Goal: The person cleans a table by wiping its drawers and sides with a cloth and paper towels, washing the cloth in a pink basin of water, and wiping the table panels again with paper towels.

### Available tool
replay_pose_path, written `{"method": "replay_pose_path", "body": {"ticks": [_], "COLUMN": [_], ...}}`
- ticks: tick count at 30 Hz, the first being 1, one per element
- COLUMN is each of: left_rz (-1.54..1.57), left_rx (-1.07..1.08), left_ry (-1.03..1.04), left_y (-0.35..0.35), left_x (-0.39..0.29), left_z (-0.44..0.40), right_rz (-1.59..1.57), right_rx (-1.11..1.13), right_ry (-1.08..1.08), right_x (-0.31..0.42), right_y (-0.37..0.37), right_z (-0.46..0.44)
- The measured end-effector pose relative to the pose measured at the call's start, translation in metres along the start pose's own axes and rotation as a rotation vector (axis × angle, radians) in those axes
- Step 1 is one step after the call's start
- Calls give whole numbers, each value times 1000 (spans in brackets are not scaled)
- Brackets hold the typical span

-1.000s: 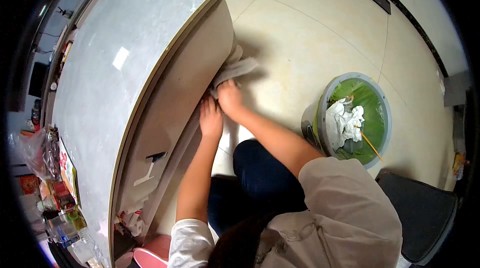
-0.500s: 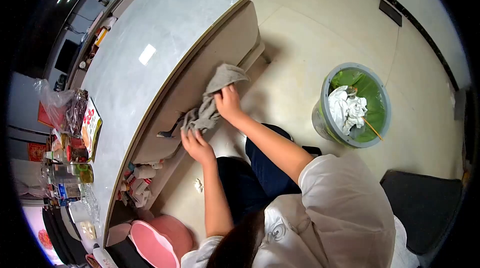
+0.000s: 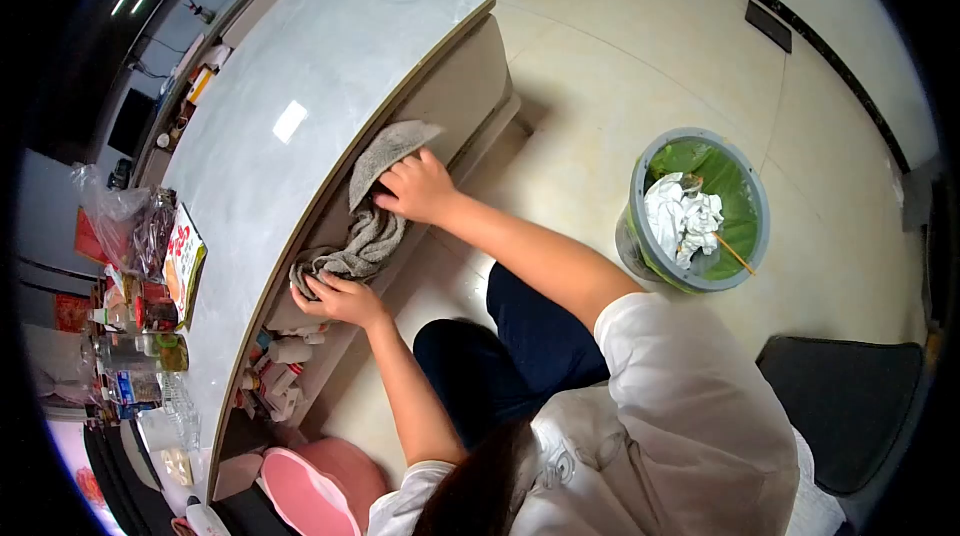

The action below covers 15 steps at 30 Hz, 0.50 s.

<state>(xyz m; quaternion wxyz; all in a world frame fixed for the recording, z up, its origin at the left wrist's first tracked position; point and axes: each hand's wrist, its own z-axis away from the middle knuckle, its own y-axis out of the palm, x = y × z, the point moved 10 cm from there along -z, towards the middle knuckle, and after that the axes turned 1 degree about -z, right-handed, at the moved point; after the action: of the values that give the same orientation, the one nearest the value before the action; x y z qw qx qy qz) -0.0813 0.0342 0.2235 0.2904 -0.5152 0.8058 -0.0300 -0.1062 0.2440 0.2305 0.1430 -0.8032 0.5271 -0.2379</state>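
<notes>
A grey cloth, bunched and twisted in its middle, stretches between my two hands in front of the side face of a marble-topped table. My left hand grips its lower end, close beneath the tabletop edge. My right hand holds the upper part, where a flap of the cloth spreads out against the drawer front. The cloth hides part of that front.
At right stands a bin with a green liner, white crumpled paper and a stick. A black stool is at lower right, a pink bucket at lower left. Bottles and packets crowd the table's left side. Small boxes fill an open shelf.
Both hands have come up from low beside the table's base, bringing the cloth up and left to just under the tabletop edge. The view has shifted, and the bucket now shows more fully.
</notes>
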Motion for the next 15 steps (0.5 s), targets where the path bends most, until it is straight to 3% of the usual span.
{"method": "replay_pose_path", "body": {"ticks": [1, 2, 7, 12, 15], "left_rz": [29, -35, -17, 24, 75], "left_rx": [0, 6, 64, 80, 160], "left_ry": [-12, 33, 93, 149, 232], "left_y": [-1, -1, -1, 7, 22], "left_x": [2, 1, 4, -21, -45], "left_z": [0, 0, -3, -7, 2], "right_rz": [5, 10, 132, 226, 339], "right_rx": [159, 168, 22, 203, 126], "right_ry": [31, 14, 66, 195, 291], "right_x": [-9, -12, -42, -101, -138], "right_y": [18, 18, 6, 2, -22], "right_z": [2, 2, -1, -7, -16]}}
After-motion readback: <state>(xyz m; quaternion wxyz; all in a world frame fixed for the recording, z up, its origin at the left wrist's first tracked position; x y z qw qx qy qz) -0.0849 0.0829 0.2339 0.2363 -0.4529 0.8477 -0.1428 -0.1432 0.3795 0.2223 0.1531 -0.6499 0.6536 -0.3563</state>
